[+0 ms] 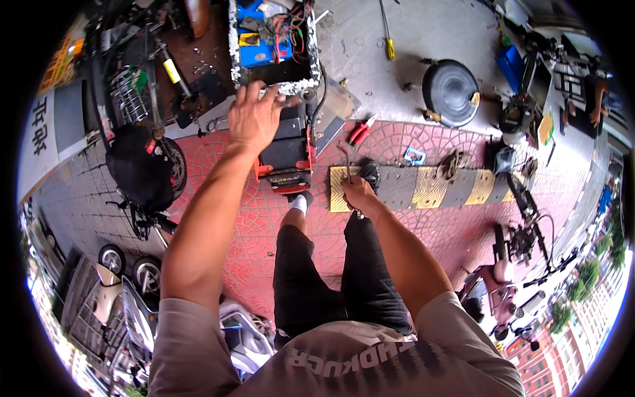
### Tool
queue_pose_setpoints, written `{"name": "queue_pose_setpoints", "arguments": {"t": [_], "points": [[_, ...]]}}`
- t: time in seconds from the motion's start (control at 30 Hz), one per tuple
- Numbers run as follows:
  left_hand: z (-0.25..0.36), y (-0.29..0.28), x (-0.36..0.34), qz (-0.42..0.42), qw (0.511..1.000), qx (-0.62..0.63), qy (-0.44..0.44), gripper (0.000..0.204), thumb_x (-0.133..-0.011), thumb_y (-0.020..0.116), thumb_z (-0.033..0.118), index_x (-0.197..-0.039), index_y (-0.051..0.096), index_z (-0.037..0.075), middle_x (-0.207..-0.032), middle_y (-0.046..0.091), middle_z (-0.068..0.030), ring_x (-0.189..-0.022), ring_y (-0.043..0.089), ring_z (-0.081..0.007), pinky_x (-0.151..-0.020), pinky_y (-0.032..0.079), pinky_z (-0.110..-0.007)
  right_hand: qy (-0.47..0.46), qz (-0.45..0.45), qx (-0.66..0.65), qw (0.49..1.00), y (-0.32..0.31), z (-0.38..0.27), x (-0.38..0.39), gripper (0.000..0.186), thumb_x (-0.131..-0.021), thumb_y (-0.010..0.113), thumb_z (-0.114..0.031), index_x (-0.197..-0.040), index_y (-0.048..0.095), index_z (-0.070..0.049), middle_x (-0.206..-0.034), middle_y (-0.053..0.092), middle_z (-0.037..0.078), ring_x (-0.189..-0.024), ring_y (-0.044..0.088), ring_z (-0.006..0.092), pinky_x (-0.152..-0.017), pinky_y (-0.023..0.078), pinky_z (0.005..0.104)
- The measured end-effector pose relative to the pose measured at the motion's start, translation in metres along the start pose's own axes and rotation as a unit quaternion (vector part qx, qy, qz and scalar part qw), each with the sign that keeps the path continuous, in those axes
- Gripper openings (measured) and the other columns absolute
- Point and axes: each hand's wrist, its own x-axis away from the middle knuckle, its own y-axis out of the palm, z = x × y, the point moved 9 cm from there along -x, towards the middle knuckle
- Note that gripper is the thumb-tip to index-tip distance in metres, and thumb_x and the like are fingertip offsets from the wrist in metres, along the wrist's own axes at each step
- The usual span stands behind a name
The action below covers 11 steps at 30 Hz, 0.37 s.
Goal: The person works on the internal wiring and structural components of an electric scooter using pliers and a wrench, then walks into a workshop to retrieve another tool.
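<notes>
My left hand [254, 120] reaches forward to the near rim of an open box [309, 49] with a ragged white edge. Its fingers are spread, and the fingertips rest at or just over that rim. Inside the box are blue blocks [268, 54] and a tangle of red, black and green wires [288, 33]. Below the box, beside my left wrist, is a black vehicle section with an orange-red frame [284, 149]. My right hand [359, 193] is closed around a thin metal rod with a bent tip [345, 157], which points away from me; its exact kind is unclear.
Red-handled pliers [360, 133] lie on the red paving. Farther off are a yellow-handled screwdriver [390, 49] and a wheel [451, 92]. A yellow-and-black ramp strip [430, 187] runs to the right. Scooters [142, 159] and a pink scooter [499, 288] stand around me.
</notes>
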Motion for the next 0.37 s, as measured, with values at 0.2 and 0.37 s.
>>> {"name": "queue_pose_setpoints", "arguments": {"t": [0.2, 0.37], "points": [[-0.011, 0.048, -0.056, -0.05, 0.993, -0.051, 0.098, 0.026, -0.1, 0.059, 0.035, -0.104, 0.069, 0.011, -0.103, 0.067, -0.0096, -0.102, 0.065, -0.0329, -0.083, 0.055, -0.047, -0.045, 0.059, 0.088, 0.993, 0.022, -0.051, -0.013, 0.035, -0.095, 0.052, -0.027, -0.108, 0.066, 0.003, -0.103, 0.071, 0.03, -0.103, 0.069, 0.0455, -0.088, 0.056, 0.0487], [-0.013, 0.08, -0.064, -0.051, 0.991, -0.046, 0.117, 0.029, -0.098, 0.06, 0.037, -0.106, 0.067, 0.01, -0.106, 0.069, -0.0124, -0.101, 0.067, -0.0366, -0.085, 0.054, -0.049, -0.001, 0.019, 0.152, 0.988, 0.035, -0.022, -0.033, 0.038, -0.093, 0.055, -0.027, -0.114, 0.065, 0.003, -0.119, 0.066, 0.033, -0.109, 0.068, 0.0441, -0.093, 0.055, 0.0487]]}}
